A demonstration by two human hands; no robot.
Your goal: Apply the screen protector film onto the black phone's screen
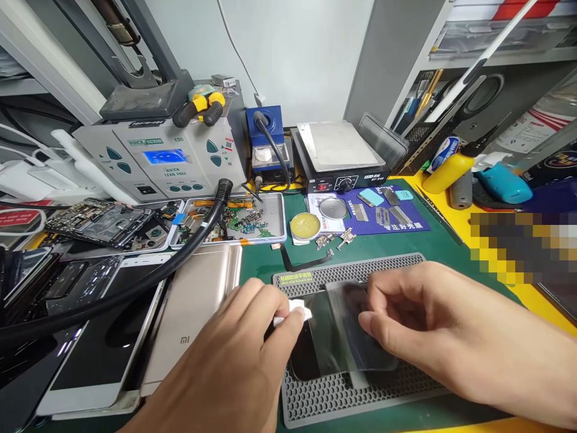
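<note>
A black phone (311, 349) lies on a grey anti-slip mat (351, 397). My left hand (234, 361) pinches a small white wipe (295, 310) at the phone's upper left corner. My right hand (415, 319) holds a clear protective film (347, 313) by its right edge, lifted partly above the phone's glass. Both hands are over the mat, close together.
Left of the mat lie a gold phone back (193, 325), a white phone (99, 355) and opened phones. A black hose (180, 252) crosses them. Behind stand a rework station (162, 162), parts tray (234, 222), flux tin (305, 226), hot plate (338, 150) and yellow bottle (446, 171).
</note>
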